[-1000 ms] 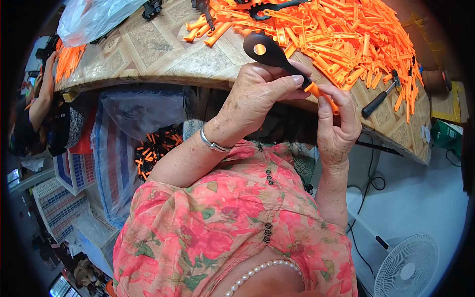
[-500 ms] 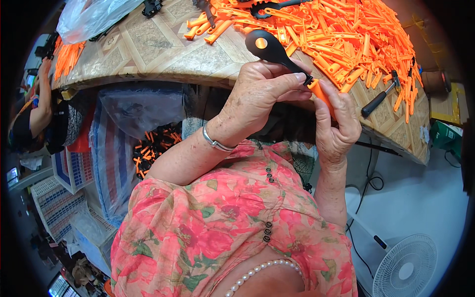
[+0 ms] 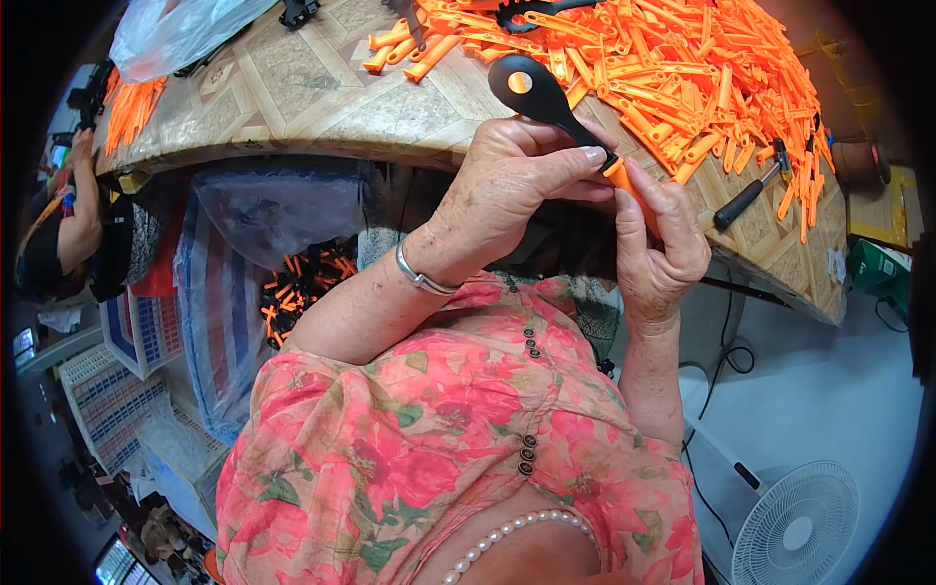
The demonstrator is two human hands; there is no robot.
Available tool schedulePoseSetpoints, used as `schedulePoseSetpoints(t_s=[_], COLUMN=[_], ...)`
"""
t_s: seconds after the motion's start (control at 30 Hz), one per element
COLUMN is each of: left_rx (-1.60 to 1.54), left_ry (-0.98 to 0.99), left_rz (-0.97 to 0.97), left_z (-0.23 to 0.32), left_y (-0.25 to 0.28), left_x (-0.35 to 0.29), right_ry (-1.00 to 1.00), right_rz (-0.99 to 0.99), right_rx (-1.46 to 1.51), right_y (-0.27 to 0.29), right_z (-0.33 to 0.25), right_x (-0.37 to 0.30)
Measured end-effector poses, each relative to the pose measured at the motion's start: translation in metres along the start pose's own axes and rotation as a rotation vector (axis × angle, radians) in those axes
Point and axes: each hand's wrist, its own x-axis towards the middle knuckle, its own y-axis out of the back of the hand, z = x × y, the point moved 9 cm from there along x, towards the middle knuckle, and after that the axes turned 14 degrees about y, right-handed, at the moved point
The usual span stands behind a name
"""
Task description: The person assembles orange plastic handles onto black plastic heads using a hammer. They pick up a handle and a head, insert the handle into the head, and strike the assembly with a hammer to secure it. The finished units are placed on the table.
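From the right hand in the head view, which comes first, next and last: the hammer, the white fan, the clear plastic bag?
Measured from the right hand:
1. Hammer, on the table just to its right.
2. White fan, on the floor, lower right.
3. Clear plastic bag, far left end of the table.

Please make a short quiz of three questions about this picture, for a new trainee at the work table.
1. True or false: the left hand holds the black spoon-shaped piece over the table edge.
2. What does the right hand grip?
A. the hammer
B. an orange handle piece
C. the plastic bag
3. Fill in: on the floor at the lower right stands a white ____.

Key
1. True.
2. B: the orange handle piece meets the black piece's stem between both hands. The hammer lies untouched on the table beside the pile of orange parts.
3. Fan.
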Motion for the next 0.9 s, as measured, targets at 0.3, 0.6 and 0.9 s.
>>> schedulePoseSetpoints(t_s=[0.3, 0.6, 0.9], left_rx=[0.136, 0.198, 0.458], left_ry=[-0.036, -0.061, -0.172], left_rz=[0.018, -0.032, -0.015], left_z=[0.001, 0.002, 0.001], left_y=[-0.002, 0.003, 0.002], left_x=[-0.005, -0.004, -0.011], right_ry=[-0.14, -0.42, -0.678], right_rz=[-0.073, -0.02, -0.053], right_rx=[0.061, 0.372, 0.627], right_y=[-0.002, -0.011, -0.025], right_z=[0.003, 0.023, 0.03], right_x=[0.001, -0.018, -0.032])
